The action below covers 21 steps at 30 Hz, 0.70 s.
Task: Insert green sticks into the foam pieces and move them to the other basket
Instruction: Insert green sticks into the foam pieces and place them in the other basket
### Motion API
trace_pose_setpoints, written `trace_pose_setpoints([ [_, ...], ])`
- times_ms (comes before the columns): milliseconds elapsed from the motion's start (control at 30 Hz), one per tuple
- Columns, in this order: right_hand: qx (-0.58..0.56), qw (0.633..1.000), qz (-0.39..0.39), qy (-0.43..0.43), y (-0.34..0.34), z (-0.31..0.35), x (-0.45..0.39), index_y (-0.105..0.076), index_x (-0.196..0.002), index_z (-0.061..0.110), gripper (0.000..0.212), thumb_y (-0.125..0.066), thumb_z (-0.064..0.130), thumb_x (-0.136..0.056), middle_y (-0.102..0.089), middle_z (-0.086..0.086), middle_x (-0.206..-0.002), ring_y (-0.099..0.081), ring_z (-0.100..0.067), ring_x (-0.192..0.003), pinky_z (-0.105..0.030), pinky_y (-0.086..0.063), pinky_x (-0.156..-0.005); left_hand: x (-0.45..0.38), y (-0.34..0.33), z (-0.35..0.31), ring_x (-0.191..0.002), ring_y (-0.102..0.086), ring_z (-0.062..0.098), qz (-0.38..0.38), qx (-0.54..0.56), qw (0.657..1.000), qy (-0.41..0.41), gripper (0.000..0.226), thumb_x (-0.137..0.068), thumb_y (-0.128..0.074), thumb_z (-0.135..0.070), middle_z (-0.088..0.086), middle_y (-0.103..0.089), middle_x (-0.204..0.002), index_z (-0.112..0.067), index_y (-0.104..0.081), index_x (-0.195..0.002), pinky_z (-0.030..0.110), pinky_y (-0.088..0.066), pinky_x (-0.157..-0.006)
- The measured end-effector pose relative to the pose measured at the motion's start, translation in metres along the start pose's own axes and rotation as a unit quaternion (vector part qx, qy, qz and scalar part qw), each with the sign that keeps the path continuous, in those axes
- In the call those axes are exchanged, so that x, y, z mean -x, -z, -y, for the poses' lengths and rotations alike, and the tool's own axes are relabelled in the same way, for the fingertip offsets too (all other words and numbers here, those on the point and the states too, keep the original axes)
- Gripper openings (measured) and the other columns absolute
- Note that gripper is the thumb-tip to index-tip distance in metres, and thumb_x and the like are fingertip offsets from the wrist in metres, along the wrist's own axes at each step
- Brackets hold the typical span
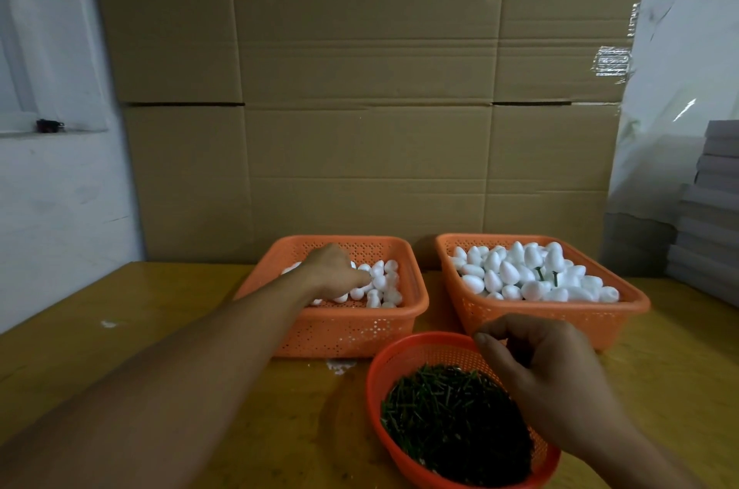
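Observation:
My left hand reaches into the left orange basket, its fingers curled down round a white foam piece in the pile. My right hand hovers over the round red basket of green sticks. Its thumb and fingers are bunched in a pinch, seemingly on a thin stick that my fingers hide. The right orange basket is heaped with foam pieces, a few showing green sticks pushed into them.
All three baskets stand on a yellow wooden table. A wall of cardboard boxes rises right behind them. Grey stacked sheets sit at the right edge. White foam crumbs lie in front of the left basket.

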State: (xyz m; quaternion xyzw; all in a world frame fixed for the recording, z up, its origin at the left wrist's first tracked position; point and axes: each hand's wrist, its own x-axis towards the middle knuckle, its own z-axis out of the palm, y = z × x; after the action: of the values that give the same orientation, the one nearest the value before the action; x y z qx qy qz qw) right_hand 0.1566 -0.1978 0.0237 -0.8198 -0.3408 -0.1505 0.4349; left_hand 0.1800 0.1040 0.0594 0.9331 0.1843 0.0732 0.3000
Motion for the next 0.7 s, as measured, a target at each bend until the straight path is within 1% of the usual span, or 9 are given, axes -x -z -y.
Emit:
trace_pose_setpoints([
  [67,0.002,1.000,0.004,0.000,0.000,0.000,0.000,-0.071,-0.072,0.033,0.019,-0.071,0.026,-0.090,-0.059,0.006,-0.046,-0.043,-0.006,-0.035,-0.017,-0.030,-0.039,0.008,0.004,-0.004,-0.055,-0.057,0.017,-0.029,0.039,0.999,-0.015,0.023,-0.070,-0.062,-0.038,0.005,-0.072,-0.076,-0.018,-0.065,-0.080,0.029,-0.045,-0.054],
  [100,0.002,1.000,0.004,0.000,0.000,0.000,0.000,-0.072,-0.072,0.033,0.019,-0.071,0.026,-0.090,-0.059,0.005,-0.046,-0.043,-0.006,-0.035,-0.017,-0.030,-0.039,0.012,0.005,-0.005,-0.059,-0.059,0.016,-0.044,0.062,0.997,-0.030,0.019,-0.072,-0.065,-0.036,0.001,-0.071,-0.079,-0.020,-0.063,-0.083,0.030,-0.047,-0.055],
  [200,-0.003,1.000,0.011,-0.002,-0.001,0.001,0.000,-0.072,-0.072,0.032,0.019,-0.070,0.026,-0.090,-0.059,0.001,-0.047,-0.043,-0.005,-0.036,-0.018,-0.029,-0.040,0.026,0.010,-0.010,-0.070,-0.064,0.014,-0.091,0.142,0.981,-0.101,0.016,-0.076,-0.074,-0.027,-0.002,-0.069,-0.080,-0.019,-0.064,-0.085,0.040,-0.056,-0.071],
  [267,-0.003,1.000,0.013,-0.002,-0.001,0.002,0.000,-0.072,-0.072,0.032,0.019,-0.071,0.025,-0.090,-0.059,0.001,-0.047,-0.042,-0.005,-0.036,-0.018,-0.029,-0.040,0.040,0.013,-0.014,-0.069,-0.064,0.012,-0.108,0.166,0.970,-0.140,0.016,-0.076,-0.077,-0.022,-0.002,-0.069,-0.077,-0.018,-0.063,-0.083,0.040,-0.056,-0.071],
  [367,0.000,1.000,0.024,-0.005,-0.002,0.003,0.001,-0.072,-0.073,0.032,0.018,-0.070,0.026,-0.091,-0.064,-0.002,-0.053,-0.045,-0.006,-0.037,-0.019,-0.031,-0.041,0.066,0.012,-0.019,-0.065,-0.064,0.004,-0.092,0.188,0.960,-0.184,0.020,-0.077,-0.081,-0.016,-0.006,-0.070,-0.073,-0.018,-0.062,-0.083,0.025,-0.051,-0.059],
  [433,0.012,1.000,0.025,-0.005,-0.003,0.004,0.001,-0.072,-0.073,0.032,0.018,-0.071,0.027,-0.090,-0.064,0.000,-0.054,-0.048,-0.006,-0.038,-0.018,-0.032,-0.042,0.081,0.007,-0.022,-0.065,-0.064,0.003,-0.068,0.217,0.952,-0.203,0.024,-0.076,-0.083,-0.009,-0.004,-0.071,-0.072,-0.012,-0.061,-0.086,0.019,-0.050,-0.060],
  [533,0.035,0.999,0.033,-0.010,-0.003,0.007,0.002,-0.073,-0.075,0.033,0.016,-0.072,0.026,-0.089,-0.064,0.006,-0.053,-0.051,-0.006,-0.041,-0.018,-0.034,-0.043,0.103,-0.001,-0.024,-0.073,-0.067,0.004,-0.055,0.238,0.944,-0.224,0.027,-0.075,-0.083,-0.002,0.003,-0.073,-0.079,-0.006,-0.061,-0.089,0.019,-0.052,-0.066],
  [600,0.066,0.996,0.053,-0.012,-0.003,0.010,0.002,-0.076,-0.079,0.034,0.010,-0.073,0.029,-0.087,-0.067,0.013,-0.059,-0.059,-0.004,-0.049,-0.019,-0.042,-0.049,0.117,-0.005,-0.024,-0.079,-0.069,0.007,-0.054,0.249,0.936,-0.241,0.026,-0.079,-0.081,-0.005,0.005,-0.073,-0.086,-0.011,-0.060,-0.093,0.021,-0.054,-0.071],
  [700,0.139,0.982,0.128,-0.019,-0.005,0.015,0.001,-0.077,-0.088,0.038,0.006,-0.072,0.039,-0.084,-0.074,0.016,-0.079,-0.067,-0.001,-0.072,-0.028,-0.056,-0.070,0.137,-0.015,-0.022,-0.081,-0.071,0.017,-0.030,0.251,0.930,-0.267,0.026,-0.090,-0.073,-0.018,0.002,-0.073,-0.090,-0.025,-0.053,-0.104,0.027,-0.055,-0.071],
])
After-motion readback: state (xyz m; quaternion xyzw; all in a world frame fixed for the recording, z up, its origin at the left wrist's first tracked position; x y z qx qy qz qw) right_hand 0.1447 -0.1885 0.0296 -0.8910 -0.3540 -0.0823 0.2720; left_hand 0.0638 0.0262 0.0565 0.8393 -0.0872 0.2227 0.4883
